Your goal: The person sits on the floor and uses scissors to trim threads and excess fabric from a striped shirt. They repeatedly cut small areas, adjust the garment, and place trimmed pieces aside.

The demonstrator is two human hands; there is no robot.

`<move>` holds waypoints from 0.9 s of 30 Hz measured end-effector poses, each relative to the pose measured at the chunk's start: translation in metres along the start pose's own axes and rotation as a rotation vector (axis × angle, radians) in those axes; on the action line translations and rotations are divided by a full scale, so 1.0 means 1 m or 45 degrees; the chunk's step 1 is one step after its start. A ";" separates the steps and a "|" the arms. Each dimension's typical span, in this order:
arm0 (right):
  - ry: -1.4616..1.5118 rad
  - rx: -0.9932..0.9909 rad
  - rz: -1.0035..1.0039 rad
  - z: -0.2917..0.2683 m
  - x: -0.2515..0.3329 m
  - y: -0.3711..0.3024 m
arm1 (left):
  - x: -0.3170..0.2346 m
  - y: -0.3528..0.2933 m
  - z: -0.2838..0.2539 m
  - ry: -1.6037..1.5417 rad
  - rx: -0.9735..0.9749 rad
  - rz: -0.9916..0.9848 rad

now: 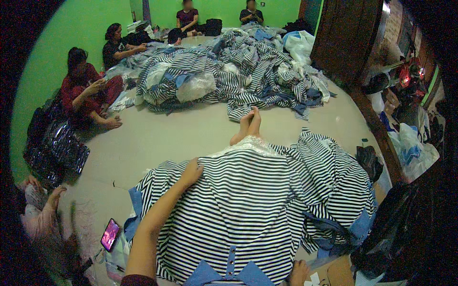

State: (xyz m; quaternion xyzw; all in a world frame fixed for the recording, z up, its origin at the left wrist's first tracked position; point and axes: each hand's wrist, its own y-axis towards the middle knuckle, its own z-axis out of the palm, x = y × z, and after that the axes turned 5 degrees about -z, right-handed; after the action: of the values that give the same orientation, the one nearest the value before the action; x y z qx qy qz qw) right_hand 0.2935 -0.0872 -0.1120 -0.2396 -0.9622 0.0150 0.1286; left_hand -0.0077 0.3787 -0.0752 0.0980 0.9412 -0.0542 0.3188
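1. A small white tag (314, 279) is seen at 5 o'clock, just beside the right hand (299, 272), whose fingers cannot be told open or closed.
2. The striped shirt (248, 209) is spread over the lap at centre.
3. The left hand (192, 172), at 9 o'clock of the shirt, is laid flat on it, fingers open, nothing gripped.
4. A clear plastic bag (196, 86) is seen at 11 o'clock in the far striped pile (248, 71).

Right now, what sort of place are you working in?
Probably an informal garment workroom in a home. A big heap of striped blue-collared shirts covers the pale floor, people sit against the green wall handling clothes, and my left hand rests on a striped shirt spread over my lap.
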 end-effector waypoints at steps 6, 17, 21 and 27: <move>0.422 -0.102 -0.068 0.015 0.003 0.009 | 0.015 0.054 0.060 -0.399 0.087 -0.628; 0.478 0.288 0.454 -0.024 0.018 0.032 | 0.004 0.069 0.013 -0.672 -0.395 -0.290; 0.328 0.157 0.333 -0.031 0.011 0.029 | -0.054 0.041 -0.033 -0.779 -0.472 -0.116; 0.374 0.174 0.258 -0.065 -0.008 0.010 | -0.113 -0.073 -0.059 -0.571 -0.136 0.665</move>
State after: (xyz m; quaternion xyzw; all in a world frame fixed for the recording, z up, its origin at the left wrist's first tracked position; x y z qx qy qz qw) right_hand 0.3209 -0.0842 -0.0523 -0.3255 -0.9008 0.0579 0.2815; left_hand 0.0295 0.3007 0.0438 0.3043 0.7924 0.0584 0.5254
